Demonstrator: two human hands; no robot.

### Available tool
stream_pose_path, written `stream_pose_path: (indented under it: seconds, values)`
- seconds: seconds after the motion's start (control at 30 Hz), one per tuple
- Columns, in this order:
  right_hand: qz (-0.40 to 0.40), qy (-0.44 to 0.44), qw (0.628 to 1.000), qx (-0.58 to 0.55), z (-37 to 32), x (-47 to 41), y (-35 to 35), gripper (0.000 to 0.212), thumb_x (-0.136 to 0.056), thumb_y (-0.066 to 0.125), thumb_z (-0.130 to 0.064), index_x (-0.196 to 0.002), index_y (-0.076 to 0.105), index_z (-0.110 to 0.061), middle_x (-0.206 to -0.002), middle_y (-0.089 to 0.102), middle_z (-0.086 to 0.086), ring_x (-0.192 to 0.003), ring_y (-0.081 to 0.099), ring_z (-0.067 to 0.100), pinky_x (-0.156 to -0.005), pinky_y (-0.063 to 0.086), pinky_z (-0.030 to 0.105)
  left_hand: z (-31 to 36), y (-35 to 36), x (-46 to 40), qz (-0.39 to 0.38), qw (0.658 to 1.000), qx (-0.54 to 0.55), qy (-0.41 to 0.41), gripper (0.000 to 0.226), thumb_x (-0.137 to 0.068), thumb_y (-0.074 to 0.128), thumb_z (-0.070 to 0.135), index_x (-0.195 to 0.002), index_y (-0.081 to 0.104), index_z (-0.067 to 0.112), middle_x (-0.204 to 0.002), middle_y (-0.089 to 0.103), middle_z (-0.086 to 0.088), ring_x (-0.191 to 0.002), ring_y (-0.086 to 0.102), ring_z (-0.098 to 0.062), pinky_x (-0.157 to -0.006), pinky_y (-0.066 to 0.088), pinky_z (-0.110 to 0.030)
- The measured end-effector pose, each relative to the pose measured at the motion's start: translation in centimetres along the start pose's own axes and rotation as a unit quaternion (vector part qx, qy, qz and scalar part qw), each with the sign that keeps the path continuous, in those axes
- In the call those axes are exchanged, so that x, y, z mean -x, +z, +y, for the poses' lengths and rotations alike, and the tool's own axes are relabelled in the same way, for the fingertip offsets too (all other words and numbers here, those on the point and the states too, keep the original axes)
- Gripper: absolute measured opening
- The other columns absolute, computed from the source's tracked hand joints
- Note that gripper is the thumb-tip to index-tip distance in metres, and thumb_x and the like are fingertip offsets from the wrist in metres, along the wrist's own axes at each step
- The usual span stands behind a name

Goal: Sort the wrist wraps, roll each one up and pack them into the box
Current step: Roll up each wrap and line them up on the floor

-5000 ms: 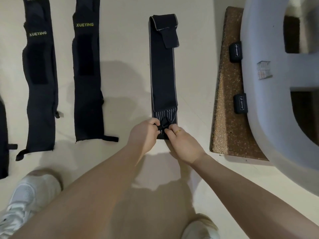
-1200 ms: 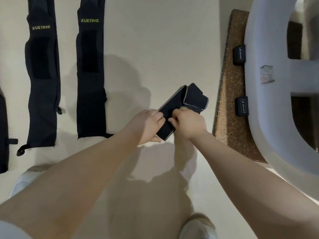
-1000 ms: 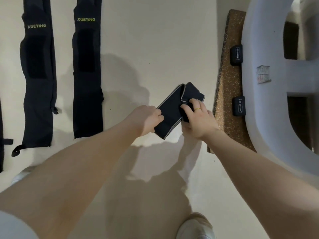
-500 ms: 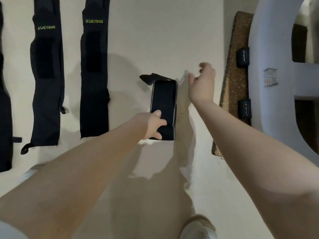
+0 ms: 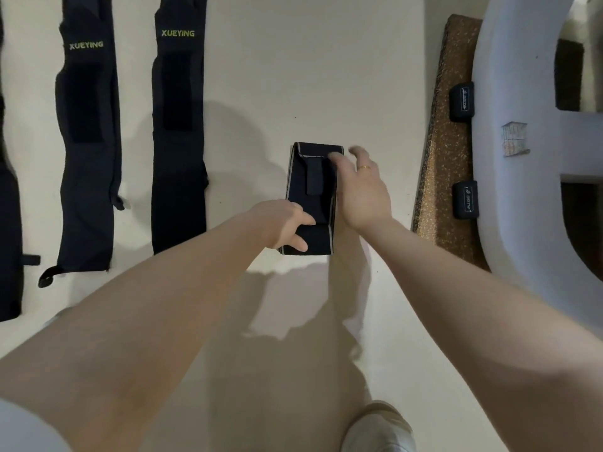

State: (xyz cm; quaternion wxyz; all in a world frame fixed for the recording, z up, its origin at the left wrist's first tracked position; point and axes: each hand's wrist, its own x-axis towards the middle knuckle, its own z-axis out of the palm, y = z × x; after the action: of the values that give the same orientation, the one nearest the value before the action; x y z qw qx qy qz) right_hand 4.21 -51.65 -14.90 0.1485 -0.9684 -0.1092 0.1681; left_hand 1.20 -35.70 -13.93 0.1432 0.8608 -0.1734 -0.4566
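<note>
A black wrist wrap point(image 5: 315, 177), folded into a flat short packet with its tab on top, lies on the pale floor at the centre. My left hand point(image 5: 284, 225) pinches its near left corner, thumb on top. My right hand point(image 5: 360, 190) hovers along its right side with fingers straight and blurred, fingertips at the far right corner. Two long black wraps marked XUEYING point(image 5: 88, 141) point(image 5: 179, 141) lie flat at the left, and part of another point(image 5: 8, 223) shows at the left edge. Two rolled wraps point(image 5: 461, 101) point(image 5: 466, 199) rest on a cork mat. No box is in view.
The cork mat point(image 5: 447, 151) runs along the right, next to a large pale grey curved piece of furniture point(image 5: 515, 207). My shoe point(image 5: 378, 429) is at the bottom edge. Bare floor lies between the folded wrap and the flat wraps.
The wrap's loose far end has been folded over onto the packet. My right hand came back down from the far right onto the wrap's right side. My left hand kept its hold.
</note>
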Motion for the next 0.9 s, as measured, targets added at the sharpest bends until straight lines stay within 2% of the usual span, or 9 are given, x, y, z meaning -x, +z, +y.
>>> stream_pose_path:
  seconds: [0.1,0.23,0.3,0.43,0.57,0.7,0.8,0.83,0.9]
  values:
    - [-0.13,-0.053,0.983,0.116,0.0,-2.2,0.3,0.068,-0.094,0.054,-0.026,-0.15,0.017,-0.024,-0.159,0.006,0.007,-0.143,0.013,0.028,-0.11,0.023,0.041,0.2,-0.2,-0.1,-0.003,1.0,-0.018,-0.006,0.055,-0.092,0.06,0.034,-0.143,0.041,0.021,-0.129,0.05,-0.008,-0.12,0.047,-0.026,-0.095,0.041,-0.034]
    - [-0.05,-0.096,0.979,0.172,-0.1,-3.7,1.0,0.047,-0.095,0.048,-0.023,-0.141,0.036,-0.019,-0.142,0.038,0.011,-0.119,0.045,0.033,-0.088,0.033,0.036,0.2,-0.1,-0.5,-0.013,0.999,-0.024,-0.023,0.057,-0.091,0.061,0.034,-0.143,0.04,0.021,-0.131,0.051,-0.007,-0.119,0.048,-0.027,-0.097,0.044,-0.042]
    - [-0.026,-0.075,0.991,0.106,-0.1,-4.3,0.8,0.035,-0.096,0.039,-0.012,-0.13,0.049,-0.016,-0.129,0.049,0.01,-0.107,0.052,0.033,-0.074,0.034,0.033,0.2,0.0,-0.7,-0.016,0.999,-0.023,-0.024,0.06,-0.091,0.061,0.034,-0.144,0.038,0.022,-0.131,0.05,-0.007,-0.119,0.049,-0.027,-0.096,0.044,-0.043]
    - [0.006,0.066,0.991,-0.113,-0.6,-4.9,-0.8,0.026,-0.099,0.038,-0.018,-0.091,0.058,-0.003,-0.082,0.063,0.015,-0.074,0.059,0.032,-0.06,0.042,0.032,0.1,0.0,-0.6,-0.008,1.0,-0.016,-0.022,0.059,-0.091,0.06,0.035,-0.144,0.038,0.022,-0.129,0.049,-0.005,-0.119,0.048,-0.026,-0.095,0.043,-0.04]
    - [0.066,0.225,0.891,-0.389,-0.7,-4.1,-2.3,0.021,-0.097,0.042,-0.016,-0.077,0.042,-0.009,-0.052,0.058,0.008,-0.047,0.059,0.018,-0.06,0.047,0.03,0.3,0.5,-0.1,0.018,1.0,-0.007,-0.025,0.052,-0.091,0.062,0.032,-0.137,0.04,0.019,-0.123,0.052,-0.006,-0.106,0.054,-0.026,-0.082,0.043,-0.035]
    - [0.083,0.273,0.797,-0.533,-0.1,-3.4,-3.5,0.008,-0.098,0.04,-0.011,-0.092,0.045,-0.009,-0.06,0.056,0.007,-0.048,0.062,0.011,-0.059,0.05,0.026,0.8,0.9,0.6,0.05,0.998,-0.027,-0.021,0.047,-0.091,0.062,0.027,-0.13,0.04,0.014,-0.121,0.053,-0.004,-0.093,0.049,-0.021,-0.073,0.035,-0.031]
    - [0.058,0.268,0.716,-0.642,0.6,-3.2,-4.0,0.027,-0.102,0.035,-0.017,-0.125,0.045,-0.009,-0.11,0.054,0.008,-0.101,0.061,0.014,-0.092,0.049,0.026,1.0,1.4,0.9,0.031,0.993,-0.11,0.007,0.043,-0.089,0.063,0.023,-0.126,0.042,0.016,-0.119,0.054,-0.001,-0.108,0.048,-0.022,-0.079,0.034,-0.03]
    - [0.047,0.271,0.721,-0.636,1.0,-3.1,-4.0,0.043,-0.102,0.036,-0.022,-0.143,0.029,-0.012,-0.13,0.045,0.006,-0.118,0.05,0.016,-0.105,0.041,0.032,0.9,1.6,1.1,0.029,0.992,-0.126,0.014,0.041,-0.088,0.063,0.021,-0.123,0.042,0.016,-0.117,0.055,-0.001,-0.109,0.047,-0.023,-0.082,0.035,-0.031]
    - [0.04,0.25,0.812,-0.526,1.8,-2.2,-3.8,0.057,-0.1,0.039,-0.019,-0.151,0.012,-0.017,-0.148,0.032,0.004,-0.131,0.038,0.02,-0.112,0.031,0.037,0.6,1.9,1.5,0.038,0.994,-0.105,0.009,0.033,-0.086,0.063,0.015,-0.109,0.04,0.017,-0.109,0.055,-0.002,-0.099,0.049,-0.024,-0.08,0.037,-0.032]
